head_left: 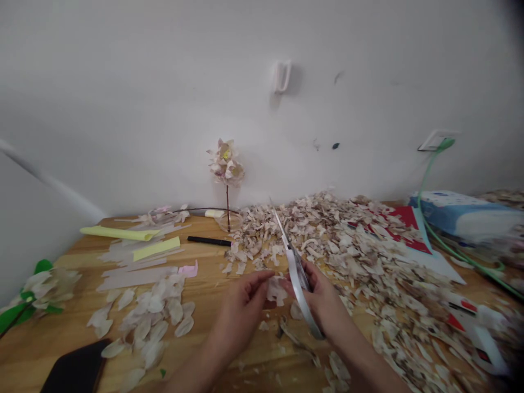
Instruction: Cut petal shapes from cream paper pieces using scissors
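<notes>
My right hand point(323, 297) grips a pair of white-handled scissors point(291, 255), blades pointing up and away. My left hand point(241, 305) pinches a small piece of whitish paper point(277, 289) held right beside the scissors' handle, near the front middle of the wooden table point(213, 338). Both hands are closed. A row of cut petal shapes point(151, 316) lies to the left of my left hand.
A big heap of paper scraps point(360, 256) covers the table's right half. A paper flower on a stem point(226, 164) stands by the wall. Yellow paper strips point(123, 233), a black pen point(208, 240), a dark phone point(77, 371), a blue-white pack point(466, 215), a green cable point(442, 240).
</notes>
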`<state>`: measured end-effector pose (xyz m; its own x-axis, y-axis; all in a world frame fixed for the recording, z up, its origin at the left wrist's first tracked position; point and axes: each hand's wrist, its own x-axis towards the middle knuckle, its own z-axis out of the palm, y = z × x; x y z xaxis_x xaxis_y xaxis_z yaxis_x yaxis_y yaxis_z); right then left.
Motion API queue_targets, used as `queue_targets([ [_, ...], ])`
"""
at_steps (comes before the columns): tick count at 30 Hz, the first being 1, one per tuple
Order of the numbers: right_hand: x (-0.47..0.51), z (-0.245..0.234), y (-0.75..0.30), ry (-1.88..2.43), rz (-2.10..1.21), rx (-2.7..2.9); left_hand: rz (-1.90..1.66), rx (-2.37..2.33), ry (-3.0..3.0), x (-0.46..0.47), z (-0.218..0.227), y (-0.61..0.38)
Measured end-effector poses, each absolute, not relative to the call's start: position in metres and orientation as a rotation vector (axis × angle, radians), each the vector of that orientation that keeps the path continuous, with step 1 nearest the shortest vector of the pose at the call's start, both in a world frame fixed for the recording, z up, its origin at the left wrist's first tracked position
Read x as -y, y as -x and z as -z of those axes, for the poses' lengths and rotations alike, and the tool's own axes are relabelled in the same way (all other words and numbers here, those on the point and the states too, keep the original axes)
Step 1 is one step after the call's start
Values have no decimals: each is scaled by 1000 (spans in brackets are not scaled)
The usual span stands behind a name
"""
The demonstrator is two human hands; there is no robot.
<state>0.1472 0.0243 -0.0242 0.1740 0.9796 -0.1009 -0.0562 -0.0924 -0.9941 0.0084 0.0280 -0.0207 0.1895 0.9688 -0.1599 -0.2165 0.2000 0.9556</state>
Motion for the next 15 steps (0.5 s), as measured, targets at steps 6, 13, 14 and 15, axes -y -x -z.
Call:
queue_targets([
  [6, -25, 25, -146, 1340, -1132, 995, -1059, -986, -971, -28, 20, -8],
  [13, -19, 28, -151, 1373, -1036, 1079, -1101, -960, -727, -35, 7, 2],
  [14, -18, 28, -152, 1389, -1001, 1096, -1138, -935, -686, -35, 6, 4],
  [15, -17, 29, -153, 1403, -965, 1120, -1180, -906, -645, -35, 4, 6],
])
